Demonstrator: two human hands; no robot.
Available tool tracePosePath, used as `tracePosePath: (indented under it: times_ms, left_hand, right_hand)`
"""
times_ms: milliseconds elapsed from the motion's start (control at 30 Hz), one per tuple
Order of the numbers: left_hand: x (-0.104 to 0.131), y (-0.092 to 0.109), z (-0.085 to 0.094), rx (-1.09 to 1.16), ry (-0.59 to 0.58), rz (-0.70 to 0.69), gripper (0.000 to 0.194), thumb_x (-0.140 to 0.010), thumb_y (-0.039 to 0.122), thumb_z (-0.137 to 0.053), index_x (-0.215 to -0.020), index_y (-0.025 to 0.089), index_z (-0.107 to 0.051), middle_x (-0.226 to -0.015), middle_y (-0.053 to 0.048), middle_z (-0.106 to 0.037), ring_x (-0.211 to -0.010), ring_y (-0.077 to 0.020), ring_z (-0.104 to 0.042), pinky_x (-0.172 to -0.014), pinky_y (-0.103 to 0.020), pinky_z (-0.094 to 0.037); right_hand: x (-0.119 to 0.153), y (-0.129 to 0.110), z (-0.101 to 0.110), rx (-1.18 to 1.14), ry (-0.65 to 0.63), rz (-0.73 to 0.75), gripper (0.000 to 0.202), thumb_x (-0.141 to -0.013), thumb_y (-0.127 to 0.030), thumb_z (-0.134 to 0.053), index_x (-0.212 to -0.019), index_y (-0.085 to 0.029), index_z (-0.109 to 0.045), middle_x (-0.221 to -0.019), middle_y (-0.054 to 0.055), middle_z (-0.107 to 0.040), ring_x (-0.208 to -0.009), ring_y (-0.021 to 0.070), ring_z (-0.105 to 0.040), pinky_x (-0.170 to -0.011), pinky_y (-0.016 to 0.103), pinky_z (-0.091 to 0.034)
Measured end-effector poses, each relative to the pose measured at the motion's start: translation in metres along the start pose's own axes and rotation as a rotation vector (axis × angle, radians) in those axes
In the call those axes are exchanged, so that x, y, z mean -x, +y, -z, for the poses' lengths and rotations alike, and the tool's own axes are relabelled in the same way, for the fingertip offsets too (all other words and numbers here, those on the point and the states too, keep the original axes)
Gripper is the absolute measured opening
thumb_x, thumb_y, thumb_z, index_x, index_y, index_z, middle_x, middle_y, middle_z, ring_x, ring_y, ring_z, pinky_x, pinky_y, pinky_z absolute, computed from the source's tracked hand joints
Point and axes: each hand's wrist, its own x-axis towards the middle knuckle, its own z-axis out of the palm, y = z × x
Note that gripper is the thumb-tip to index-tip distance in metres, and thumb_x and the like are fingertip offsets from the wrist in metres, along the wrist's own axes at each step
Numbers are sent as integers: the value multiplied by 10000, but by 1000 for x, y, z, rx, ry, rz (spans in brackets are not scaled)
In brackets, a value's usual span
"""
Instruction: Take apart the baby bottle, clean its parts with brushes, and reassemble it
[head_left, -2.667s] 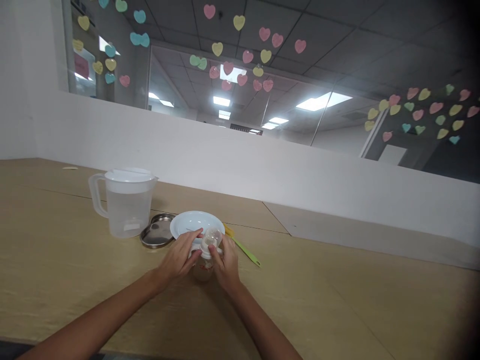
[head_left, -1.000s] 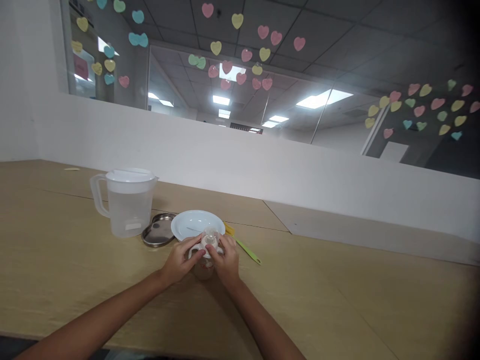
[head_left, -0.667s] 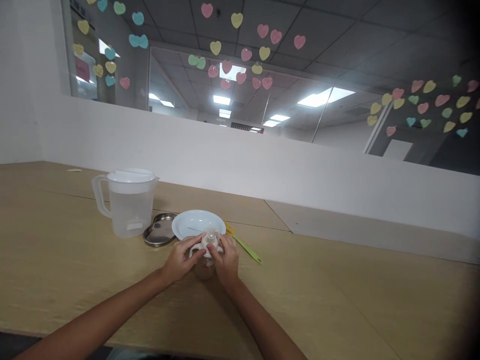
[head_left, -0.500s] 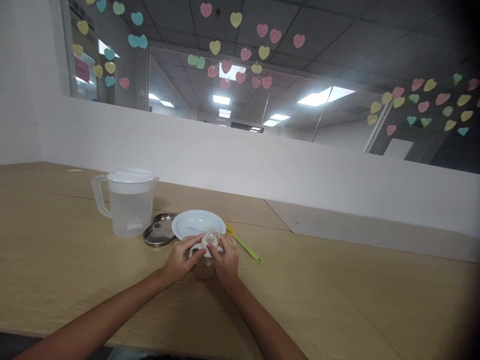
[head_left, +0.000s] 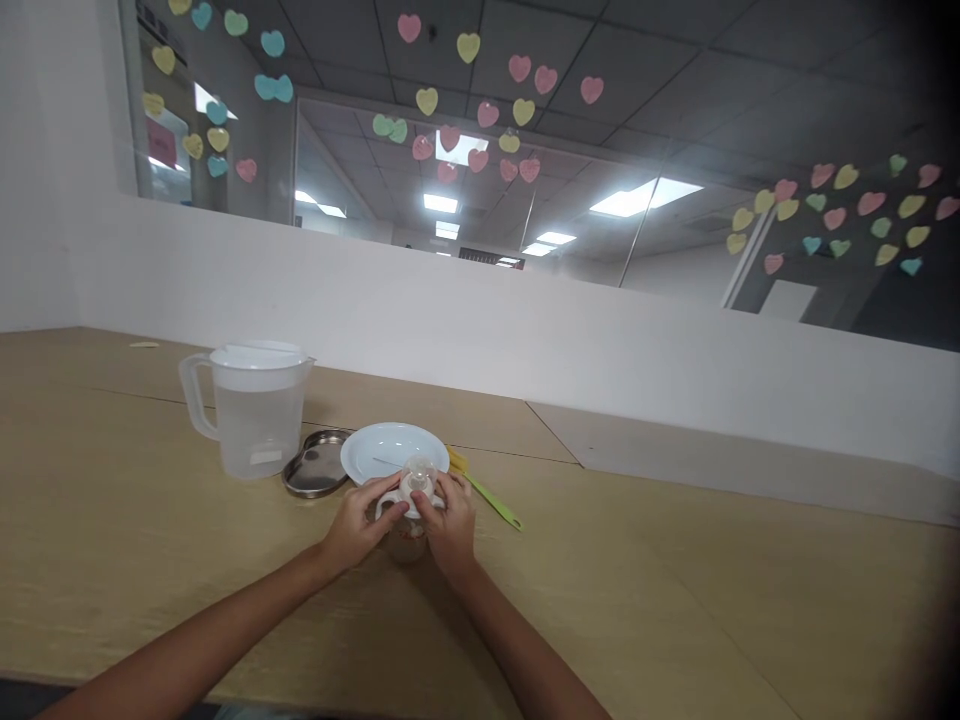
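A clear baby bottle with a white two-handled collar and a see-through top stands upright at the front of the white bowl. My left hand grips it from the left, its thumb on the collar near the left handle. From the right, my right hand closes on the collar, thumb in front and fingers behind. Both hands hide parts of the handles. Behind the bottle, the white bowl has a thin pale stick-like thing lying in it.
A lidded plastic jug holding clear liquid stands at left, beside a kidney-shaped metal tray. Right of the bowl lies a brush with a green handle and yellow head. A white wall with a window rises behind the table.
The view has shifted very slightly. Both hands keep their hold on the bottle, with no clear movement of the things on the table.
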Motion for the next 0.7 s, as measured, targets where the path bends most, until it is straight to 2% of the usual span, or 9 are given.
tracePosePath:
  times_ms: [200,433,600,700]
  left_hand:
    - [-1,2,1,7,-17,21,404,-831,378,-558,-1155,142,-605,-1135,-112,-656,-1032,-228,-619,-914,-365,-486]
    - [-1,8,2,-34,-40,14,398,-847,384,-529,-1170,156,-575,-1129,-103,-656,-1024,-227,-616,-893,-354,-491]
    - [-3,6,8,-157,-89,-64,372,-860,379,-510,-1164,171,-558,-1132,-100,-642,-1036,-222,-592,-903,-349,-468]
    - [-4,0,11,-204,-108,-127,421,-852,409,-516,-1201,173,-532,-1161,-111,-621,-1063,-236,-569,-920,-364,-447]
  right_hand:
    - [-1,-4,2,-18,-15,-25,367,-840,-526,-501,-874,-198,-662,-797,47,-713,-803,215,-595,-847,363,-385]
    - [1,-2,0,-25,11,-58,374,-820,-535,-521,-872,-200,-678,-836,67,-694,-879,242,-558,-779,348,-414]
    - [3,-1,-1,-31,6,-51,336,-826,-494,-533,-919,-201,-669,-851,63,-679,-863,231,-556,-775,346,-417]
    - [3,-2,-1,-32,-1,-38,322,-830,-483,-535,-921,-203,-667,-857,65,-672,-870,231,-557,-792,352,-414]
